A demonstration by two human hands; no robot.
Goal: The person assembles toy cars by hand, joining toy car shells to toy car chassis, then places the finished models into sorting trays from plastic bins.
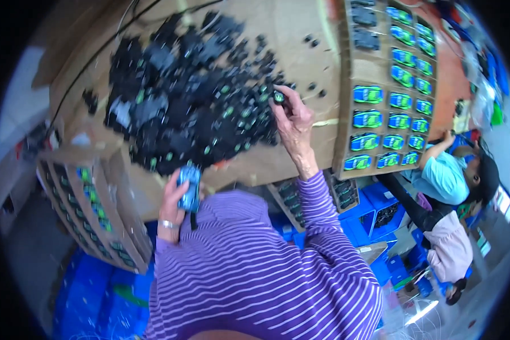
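Left of centre, the left hand [170,199] clasped a blue case [191,188] by its side — probably keeping its face clear — while, upper centre, the right hand [294,117] pinched a small black part [278,98].

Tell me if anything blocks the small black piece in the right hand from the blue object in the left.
Nothing visible stands between the small black piece and the blue object; loose black parts lie on the table, seemingly below that path.
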